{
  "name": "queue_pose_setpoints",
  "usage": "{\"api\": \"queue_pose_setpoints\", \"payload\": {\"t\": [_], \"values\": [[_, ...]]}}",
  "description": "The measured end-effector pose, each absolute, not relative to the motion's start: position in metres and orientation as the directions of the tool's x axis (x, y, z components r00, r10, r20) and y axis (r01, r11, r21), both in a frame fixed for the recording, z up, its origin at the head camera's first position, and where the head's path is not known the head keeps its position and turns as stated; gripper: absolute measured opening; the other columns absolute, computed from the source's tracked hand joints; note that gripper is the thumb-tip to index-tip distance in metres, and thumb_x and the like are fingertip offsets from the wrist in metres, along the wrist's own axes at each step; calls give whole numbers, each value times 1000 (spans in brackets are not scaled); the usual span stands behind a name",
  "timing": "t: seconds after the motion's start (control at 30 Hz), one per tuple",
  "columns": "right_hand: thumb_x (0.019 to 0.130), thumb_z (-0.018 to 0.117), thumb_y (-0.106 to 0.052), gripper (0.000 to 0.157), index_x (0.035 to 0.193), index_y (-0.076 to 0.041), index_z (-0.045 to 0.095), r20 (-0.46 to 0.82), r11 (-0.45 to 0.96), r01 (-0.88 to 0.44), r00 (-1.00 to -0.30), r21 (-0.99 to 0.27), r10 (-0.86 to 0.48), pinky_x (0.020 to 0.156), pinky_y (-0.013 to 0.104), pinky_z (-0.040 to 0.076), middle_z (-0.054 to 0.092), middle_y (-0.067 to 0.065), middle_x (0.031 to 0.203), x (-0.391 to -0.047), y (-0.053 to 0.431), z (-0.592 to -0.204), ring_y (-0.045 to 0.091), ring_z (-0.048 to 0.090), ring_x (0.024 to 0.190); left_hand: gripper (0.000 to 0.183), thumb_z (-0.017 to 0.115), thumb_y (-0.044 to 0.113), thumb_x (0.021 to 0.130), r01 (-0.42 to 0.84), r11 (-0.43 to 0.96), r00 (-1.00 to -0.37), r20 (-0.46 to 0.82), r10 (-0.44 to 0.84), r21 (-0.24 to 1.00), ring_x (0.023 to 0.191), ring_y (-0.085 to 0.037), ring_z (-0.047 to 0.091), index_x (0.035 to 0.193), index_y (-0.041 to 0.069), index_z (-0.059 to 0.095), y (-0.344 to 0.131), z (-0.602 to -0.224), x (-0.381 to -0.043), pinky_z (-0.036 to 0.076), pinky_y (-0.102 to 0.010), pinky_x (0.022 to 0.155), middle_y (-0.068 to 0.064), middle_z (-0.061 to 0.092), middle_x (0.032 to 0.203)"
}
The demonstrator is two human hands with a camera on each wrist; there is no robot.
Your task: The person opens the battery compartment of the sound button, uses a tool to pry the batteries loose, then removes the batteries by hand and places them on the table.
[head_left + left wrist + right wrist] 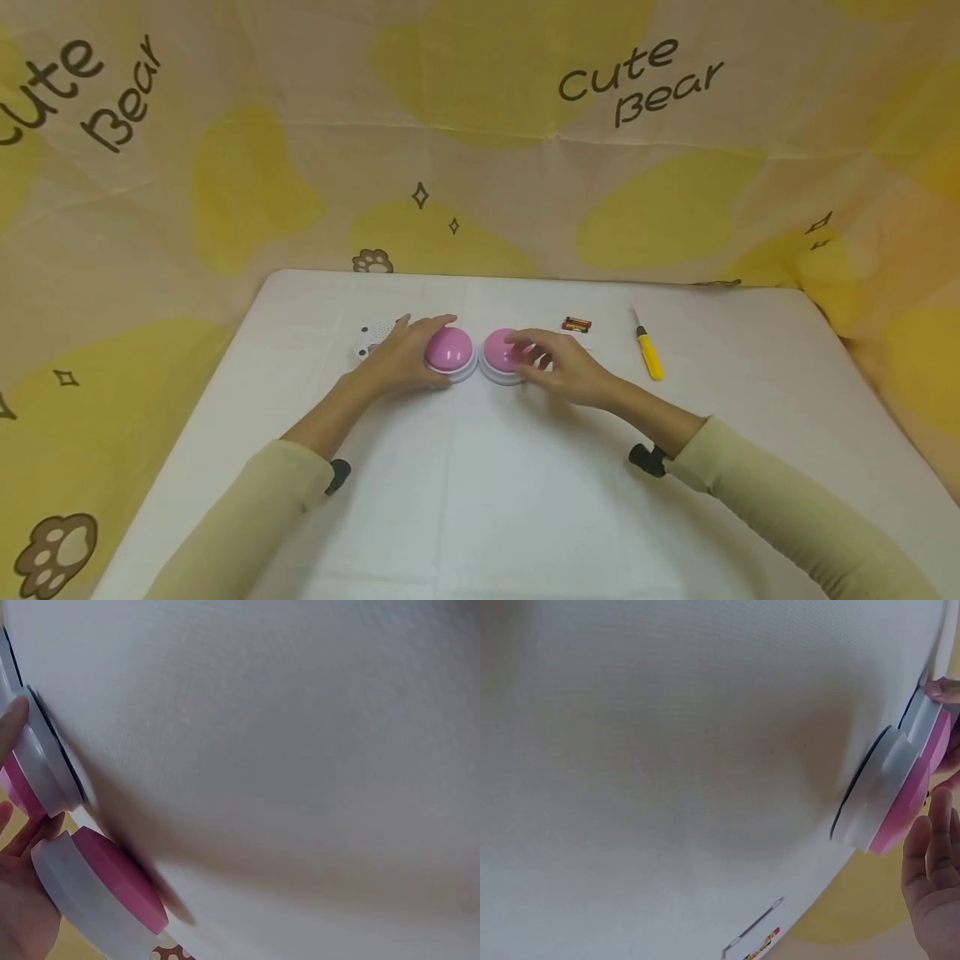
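Note:
Two pink-domed push buttons with white round bases stand side by side on the white table. My left hand [401,354] grips the left push button [450,350], thumb on the near side of its base and fingers round the far side. My right hand [570,367] is at the right push button [501,350], its bent fingers loose and overlapping the dome in the head view. In the right wrist view those fingers [934,855] are beside the pink dome [904,806]. Beyond my left hand a third push button [101,892] lies upside down, its dotted white underside partly hidden by the hand.
Two small batteries [577,324] lie behind my right hand. A yellow-handled screwdriver [649,354] rests farther right on the table [525,517]. Near the batteries is a small thin flat piece [754,926]. A printed yellow cloth [480,167] hangs behind the table's far edge.

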State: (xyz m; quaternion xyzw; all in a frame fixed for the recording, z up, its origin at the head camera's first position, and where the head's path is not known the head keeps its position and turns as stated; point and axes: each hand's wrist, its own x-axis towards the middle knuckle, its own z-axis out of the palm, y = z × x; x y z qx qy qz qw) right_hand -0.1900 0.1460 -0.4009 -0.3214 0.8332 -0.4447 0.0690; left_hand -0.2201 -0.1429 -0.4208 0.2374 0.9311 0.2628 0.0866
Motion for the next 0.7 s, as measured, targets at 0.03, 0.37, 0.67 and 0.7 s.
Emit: {"api": "queue_pose_setpoints", "payload": {"t": [0.03,0.37,0.67,0.7], "values": [[92,68,-6,39,130,1,60,171,399,-475,-785,-784,-596,83,42,55,68,14,113,-190,146,-401,23,63,97,95,90,27,72,393,746,-875,-31,483,538,142,-32,37,151,14,40,-143,-421,-220,8,-53,119,-10,47,150],[92,68,-5,36,127,2,61,162,401,-465,-787,-790,-595,82,41,55,68,14,114,-189,148,-401,24,63,97,98,92,28,70,308,734,-904,-54,424,606,144,-41,29,152,20,39,-143,-421,-218,36,-60,105,-9,48,149],[92,68,-4,37,127,2,61,152,415,-461,-792,-785,-592,83,42,54,68,14,114,-189,150,-399,24,63,97,94,92,28,68,362,670,-893,35,449,648,131,-27,49,147,12,45,-147,-419,-215,40,-50,106,-8,55,139],[92,68,-4,36,127,2,61,153,413,-462,-791,-784,-593,83,42,54,68,15,113,-189,150,-399,24,63,97,92,92,27,68,374,652,-889,54,455,659,131,-27,50,146,10,46,-147,-418,-214,40,-50,107,-8,55,140]]}}
